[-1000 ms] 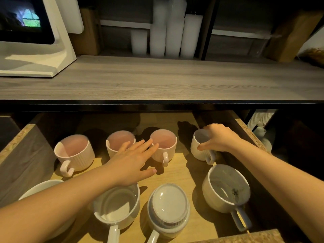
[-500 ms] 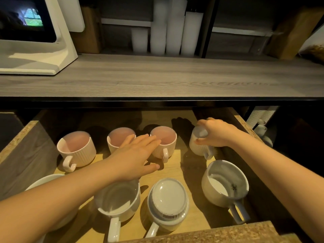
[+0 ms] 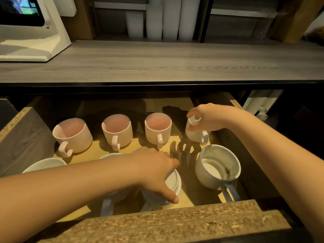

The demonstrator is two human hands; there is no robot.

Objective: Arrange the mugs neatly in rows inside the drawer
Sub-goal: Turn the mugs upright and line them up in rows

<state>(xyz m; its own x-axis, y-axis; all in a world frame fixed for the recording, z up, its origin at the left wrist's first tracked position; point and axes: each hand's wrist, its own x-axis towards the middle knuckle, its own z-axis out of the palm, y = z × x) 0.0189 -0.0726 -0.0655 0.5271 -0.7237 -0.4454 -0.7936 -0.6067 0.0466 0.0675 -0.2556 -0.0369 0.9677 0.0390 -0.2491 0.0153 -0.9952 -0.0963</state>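
Observation:
Three pink ribbed mugs (image 3: 117, 131) stand in a row at the back of the open drawer (image 3: 26, 134), handles toward me. At the row's right end, my right hand (image 3: 208, 118) grips the rim of a small white mug (image 3: 194, 135). My left hand (image 3: 154, 171) clasps an upside-down white mug (image 3: 172, 185) in the front row. A large white mug (image 3: 217, 166) with a speckled inside sits front right, handle toward me. Another white mug (image 3: 108, 156) lies mostly hidden under my left forearm, and a white rim (image 3: 43, 164) shows at the front left.
The drawer's chipboard front edge (image 3: 175, 223) runs across the bottom. A grey wooden counter (image 3: 157, 62) overhangs the drawer's back. On it stand a white appliance (image 3: 33, 37) at left and white cylinders (image 3: 163, 18) behind. Stacked cups (image 3: 259, 106) sit beyond the drawer's right wall.
My left hand has pulled back from the pink mugs and come down onto the upside-down white mug. My right hand stays on the small white mug, fingers now pinching its rim.

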